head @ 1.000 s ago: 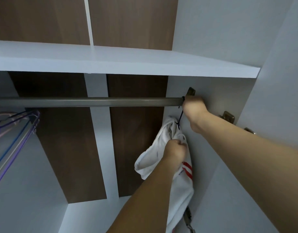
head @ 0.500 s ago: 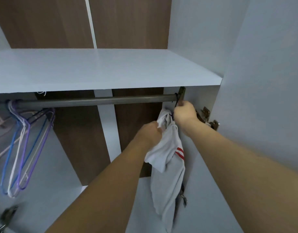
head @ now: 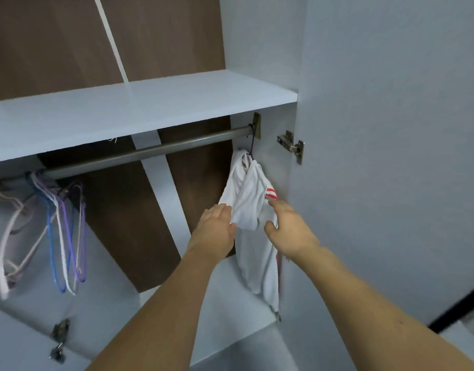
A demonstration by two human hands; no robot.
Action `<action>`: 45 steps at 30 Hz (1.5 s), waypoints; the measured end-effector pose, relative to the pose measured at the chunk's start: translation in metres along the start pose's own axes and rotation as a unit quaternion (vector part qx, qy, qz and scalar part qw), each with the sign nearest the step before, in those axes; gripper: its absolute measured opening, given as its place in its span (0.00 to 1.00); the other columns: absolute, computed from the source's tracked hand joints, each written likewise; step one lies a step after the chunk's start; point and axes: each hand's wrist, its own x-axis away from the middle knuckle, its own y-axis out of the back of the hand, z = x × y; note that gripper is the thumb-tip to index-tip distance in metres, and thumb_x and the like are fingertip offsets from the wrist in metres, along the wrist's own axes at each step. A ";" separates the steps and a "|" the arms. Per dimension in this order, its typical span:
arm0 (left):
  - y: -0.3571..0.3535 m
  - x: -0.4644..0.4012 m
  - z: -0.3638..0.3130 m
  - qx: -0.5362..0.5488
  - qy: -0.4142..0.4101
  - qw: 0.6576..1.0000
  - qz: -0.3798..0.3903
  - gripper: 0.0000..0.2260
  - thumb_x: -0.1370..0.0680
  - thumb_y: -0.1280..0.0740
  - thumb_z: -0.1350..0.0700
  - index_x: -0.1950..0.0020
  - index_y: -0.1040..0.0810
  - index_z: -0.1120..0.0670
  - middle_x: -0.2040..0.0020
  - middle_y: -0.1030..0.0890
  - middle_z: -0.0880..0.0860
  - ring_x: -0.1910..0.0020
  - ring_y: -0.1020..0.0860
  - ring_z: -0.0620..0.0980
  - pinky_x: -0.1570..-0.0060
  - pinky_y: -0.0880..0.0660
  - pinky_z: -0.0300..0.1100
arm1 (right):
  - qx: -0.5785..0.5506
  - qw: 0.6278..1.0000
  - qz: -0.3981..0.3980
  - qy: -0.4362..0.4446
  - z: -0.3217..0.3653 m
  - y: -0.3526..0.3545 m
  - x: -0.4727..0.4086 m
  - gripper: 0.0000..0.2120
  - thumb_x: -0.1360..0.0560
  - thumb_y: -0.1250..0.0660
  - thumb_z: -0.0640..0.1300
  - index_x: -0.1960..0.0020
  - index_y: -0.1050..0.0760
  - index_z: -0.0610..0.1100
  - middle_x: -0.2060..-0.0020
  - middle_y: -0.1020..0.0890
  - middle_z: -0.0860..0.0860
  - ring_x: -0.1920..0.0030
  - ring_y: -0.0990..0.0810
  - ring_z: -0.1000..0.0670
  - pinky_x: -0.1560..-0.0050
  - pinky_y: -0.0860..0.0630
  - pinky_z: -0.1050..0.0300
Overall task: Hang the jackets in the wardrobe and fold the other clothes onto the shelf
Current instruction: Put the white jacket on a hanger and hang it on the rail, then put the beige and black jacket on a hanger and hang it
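Two arms showing, both bare from wrist up to where they're leaving the bottom edge of the pic, no sleeves, cuffs or gloves covering them. Left hand (head: 215,228) is showing its back, no ring, watch or band on it or the wrist. Right hand (head: 289,231) likewise plain, nothing worn on wrist or fingers (head: 277,207). Nails too blurred to tell. Forearms are looking long and stretched w/ the wide-angle lens, widening toward the cam. Rest of the body isn't showing, so clothing can't be told.

Head view, close, facing wardrobe (head: 257,36) interior.
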 end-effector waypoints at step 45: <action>-0.197 0.388 -0.709 0.107 -0.582 0.791 0.153 0.21 0.16 0.41 0.56 0.25 0.34 0.63 0.24 0.34 0.59 0.24 0.38 0.57 0.22 0.49 0.47 | -0.013 0.843 -0.285 -0.457 -0.426 0.298 0.701 0.24 0.21 0.41 0.42 0.25 0.36 0.40 0.28 0.31 0.45 0.28 0.32 0.46 0.30 0.36 0.54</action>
